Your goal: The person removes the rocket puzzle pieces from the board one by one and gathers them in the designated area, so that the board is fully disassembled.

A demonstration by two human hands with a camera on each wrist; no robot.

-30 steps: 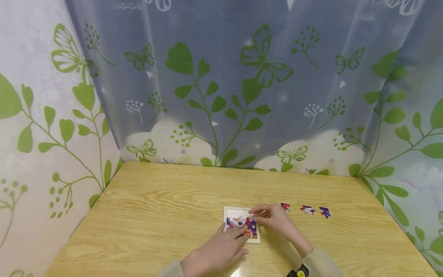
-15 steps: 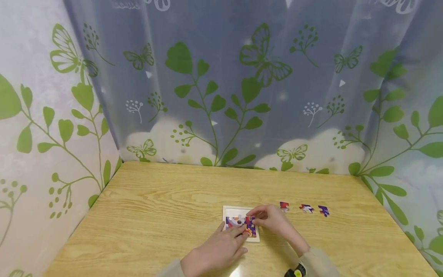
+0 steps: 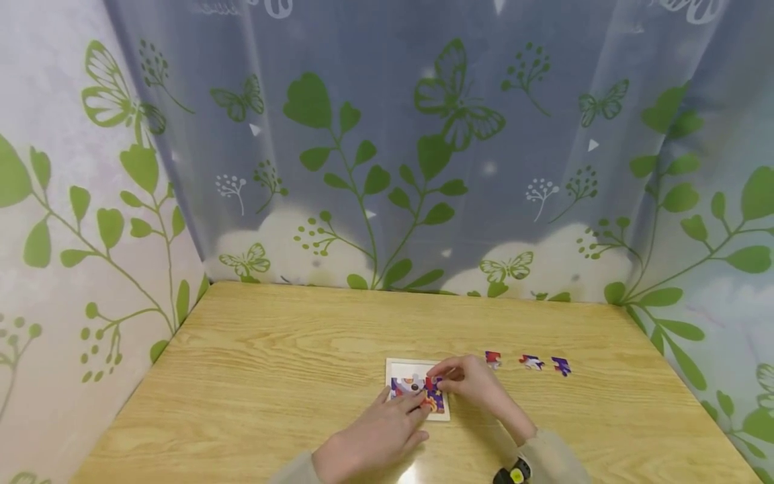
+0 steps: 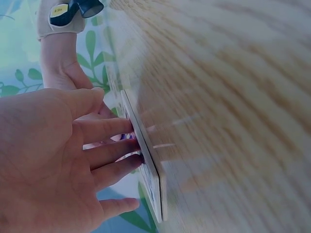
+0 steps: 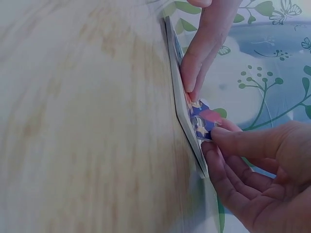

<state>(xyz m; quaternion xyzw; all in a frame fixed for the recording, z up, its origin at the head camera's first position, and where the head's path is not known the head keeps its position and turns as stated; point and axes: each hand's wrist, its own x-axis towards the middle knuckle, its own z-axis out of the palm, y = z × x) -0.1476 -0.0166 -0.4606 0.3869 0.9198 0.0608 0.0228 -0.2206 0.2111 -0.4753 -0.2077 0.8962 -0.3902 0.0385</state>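
A jigsaw puzzle in a pale, square frame (image 3: pixel 388 366) lies on the table; its near part is filled with coloured pieces, while the far part shows white backing. My left hand (image 3: pixel 387 427) rests its fairly straight fingertips on the filled pieces and covers some of them. At the frame's right side, my right hand (image 3: pixel 474 384) pinches a puzzle piece (image 5: pixel 207 118) between thumb and fingers. This piece, purple and red with a yellow star, tilts up over the frame in the right wrist view. In the left wrist view, the left fingers (image 4: pixel 114 172) reach over the frame's edge.
Three loose puzzle pieces lie in a row right of the frame: a red one (image 3: pixel 492 359), a white, red and purple one (image 3: pixel 531 362), and a purple one (image 3: pixel 561 366). A patterned curtain (image 3: pixel 387 168) stands behind the wood-grain table (image 3: pixel 272 349).
The head view shifts slightly, so the frame and loose pieces appear a little farther left. Both hands keep nearly the same place at the puzzle.
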